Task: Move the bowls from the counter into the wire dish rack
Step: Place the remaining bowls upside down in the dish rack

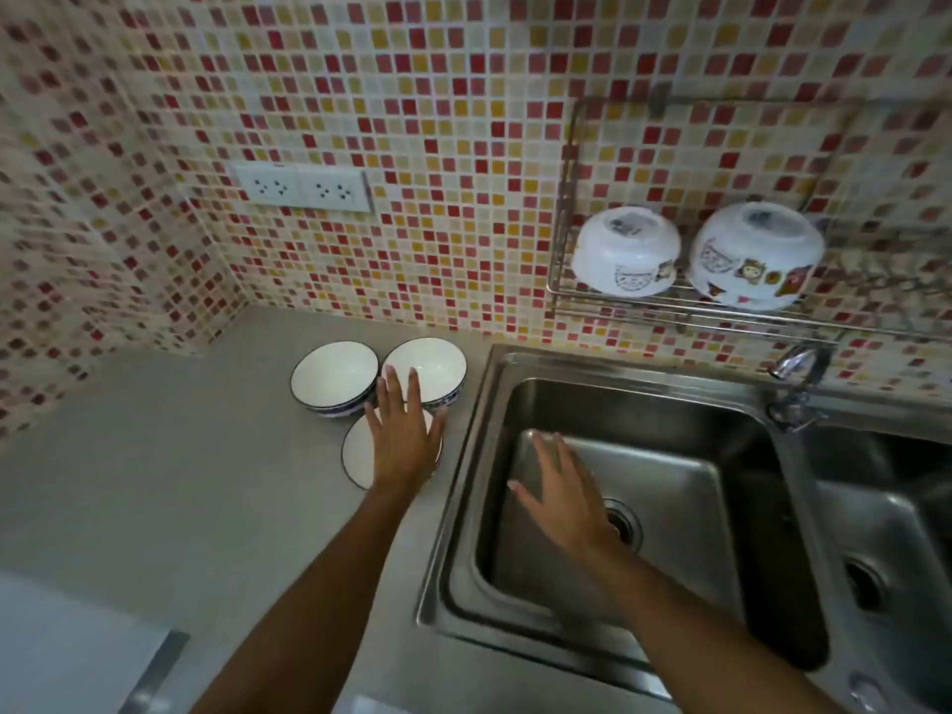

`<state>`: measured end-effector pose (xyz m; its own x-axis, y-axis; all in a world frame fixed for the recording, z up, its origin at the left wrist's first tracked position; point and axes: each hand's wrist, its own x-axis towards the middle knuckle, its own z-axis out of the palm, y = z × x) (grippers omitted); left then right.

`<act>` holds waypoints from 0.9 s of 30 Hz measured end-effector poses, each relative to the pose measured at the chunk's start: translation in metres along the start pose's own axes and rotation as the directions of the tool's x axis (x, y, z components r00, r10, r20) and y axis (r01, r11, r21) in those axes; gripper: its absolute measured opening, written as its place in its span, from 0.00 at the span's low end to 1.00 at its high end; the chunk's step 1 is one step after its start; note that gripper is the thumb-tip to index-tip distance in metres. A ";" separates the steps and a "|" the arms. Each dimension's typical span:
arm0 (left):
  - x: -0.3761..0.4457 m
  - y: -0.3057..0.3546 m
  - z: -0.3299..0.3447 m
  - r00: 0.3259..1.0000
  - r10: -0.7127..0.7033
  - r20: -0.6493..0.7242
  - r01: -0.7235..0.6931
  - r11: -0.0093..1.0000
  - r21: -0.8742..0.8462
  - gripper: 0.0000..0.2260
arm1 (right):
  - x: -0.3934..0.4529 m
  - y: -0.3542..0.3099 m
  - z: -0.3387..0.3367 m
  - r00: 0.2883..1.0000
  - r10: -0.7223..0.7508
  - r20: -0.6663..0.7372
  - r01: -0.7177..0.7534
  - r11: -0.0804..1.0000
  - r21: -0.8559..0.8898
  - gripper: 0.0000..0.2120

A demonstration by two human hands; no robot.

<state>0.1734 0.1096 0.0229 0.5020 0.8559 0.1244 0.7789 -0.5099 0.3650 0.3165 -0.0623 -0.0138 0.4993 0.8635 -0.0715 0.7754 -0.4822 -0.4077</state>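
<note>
Three white bowls with dark rims stand upright on the grey counter (170,471), just left of the sink. One bowl (334,376) is at the back left, a second bowl (430,365) at the back right, and a third bowl (356,453) is nearest me. My left hand (404,432) hovers flat over that nearest bowl, fingers spread, and hides most of it. My right hand (564,494) is open above the left sink basin, holding nothing. The wire dish rack (685,306) hangs on the tiled wall above the sink. It holds two white patterned bowls, one bowl (626,255) on the left and another bowl (754,255) on the right, both upside down.
A double steel sink (669,507) fills the right side, with a tap (793,360) on its back edge. A double wall socket (304,188) sits on the mosaic tiles above the counter. A pale appliance corner (77,657) shows at the bottom left.
</note>
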 end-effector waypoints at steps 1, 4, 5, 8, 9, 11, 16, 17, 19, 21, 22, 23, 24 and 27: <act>0.001 -0.020 0.000 0.997 -0.072 -0.009 0.071 0.997 -0.016 0.31 | 0.007 -0.016 0.005 0.999 -0.007 0.039 0.006 1.000 0.027 0.37; -0.004 -0.065 0.001 0.979 -0.204 -0.013 0.201 0.970 -0.135 0.28 | 0.029 -0.056 0.018 0.991 0.025 0.132 -0.043 0.990 0.134 0.38; -0.004 -0.076 0.003 0.969 -0.245 -0.010 0.239 0.952 -0.191 0.27 | 0.038 -0.068 0.021 0.986 0.047 0.160 -0.074 0.983 0.167 0.38; -0.008 -0.099 0.007 0.915 -0.391 0.098 0.402 0.874 -0.272 0.26 | 0.062 -0.100 0.038 0.969 0.108 0.222 -0.167 0.949 0.266 0.37; -0.009 -0.104 0.010 0.896 -0.421 0.145 0.445 0.851 -0.281 0.25 | 0.067 -0.109 0.042 0.961 0.133 0.242 -0.200 0.939 0.281 0.36; -0.008 -0.116 0.016 0.854 -0.469 0.225 0.518 0.798 -0.308 0.20 | 0.078 -0.124 0.057 0.944 0.198 0.266 -0.274 0.918 0.287 0.32; -0.008 -0.124 0.020 0.799 -0.479 0.364 0.600 0.676 -0.428 0.15 | 0.091 -0.133 0.082 0.883 0.359 0.303 -0.448 0.836 0.315 0.20; -0.008 -0.123 0.019 0.796 -0.475 0.374 0.604 0.663 -0.443 0.15 | 0.091 -0.133 0.084 0.872 0.363 0.328 -0.468 0.814 0.344 0.18; -0.011 -0.124 0.020 0.802 -0.462 0.378 0.596 0.656 -0.463 0.16 | 0.088 -0.130 0.088 0.864 0.363 0.349 -0.486 0.783 0.387 0.18; -0.018 -0.123 0.019 0.813 -0.449 0.370 0.581 0.654 -0.484 0.15 | 0.080 -0.127 0.088 0.862 0.368 0.350 -0.495 0.759 0.422 0.17; -0.021 -0.121 0.020 0.818 -0.446 0.363 0.575 0.647 -0.501 0.14 | 0.075 -0.126 0.085 0.861 0.372 0.347 -0.502 0.737 0.454 0.18; -0.024 -0.117 0.020 0.818 -0.447 0.363 0.576 0.635 -0.515 0.14 | 0.069 -0.125 0.082 0.858 0.379 0.347 -0.510 0.712 0.482 0.19; -0.027 -0.111 0.019 0.818 -0.444 0.367 0.575 0.621 -0.532 0.13 | 0.063 -0.122 0.079 0.855 0.384 0.347 -0.516 0.690 0.507 0.20; -0.033 -0.086 0.016 0.814 -0.410 0.412 0.581 0.579 -0.572 0.13 | 0.042 -0.111 0.060 0.853 0.400 0.337 -0.523 0.642 0.561 0.19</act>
<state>0.0956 0.1235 -0.0278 0.2437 0.8701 -0.4284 0.5278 0.2515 0.8113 0.2279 0.0363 -0.0266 0.6054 0.5934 -0.5305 0.0203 -0.6778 -0.7350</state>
